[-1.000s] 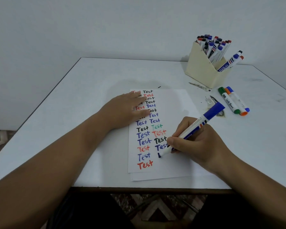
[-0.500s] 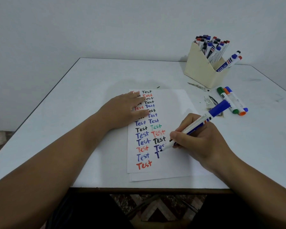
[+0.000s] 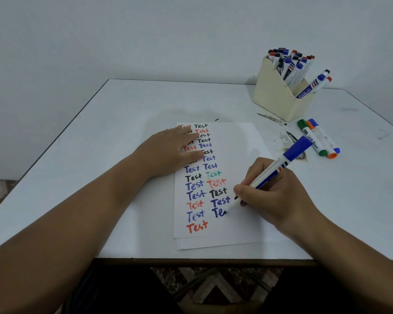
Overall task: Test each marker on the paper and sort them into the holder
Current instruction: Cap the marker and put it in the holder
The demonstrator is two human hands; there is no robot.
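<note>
A white paper [image 3: 238,227] lies on the table, covered in two columns of the word "Test" in black, red, blue and green. My right hand [image 3: 275,196] grips a blue marker [image 3: 281,164], cap posted on its back end, tip down on the paper beside blue letters "Te" in the right column. My left hand [image 3: 170,150] rests flat with straight fingers on the paper's upper left. A cream holder [image 3: 277,98] at the back right is packed with several markers.
Three capped markers [image 3: 319,139], green, orange and blue, lie side by side on the table [image 3: 123,123] in front of the holder. Dark ink smudges and scraps [image 3: 288,137] sit between them and the paper. A wall stands behind the table.
The marker tip moved rightward along the lowest right-column line, where the blue stroke has grown into "Te". My left hand stayed in place on the paper.
</note>
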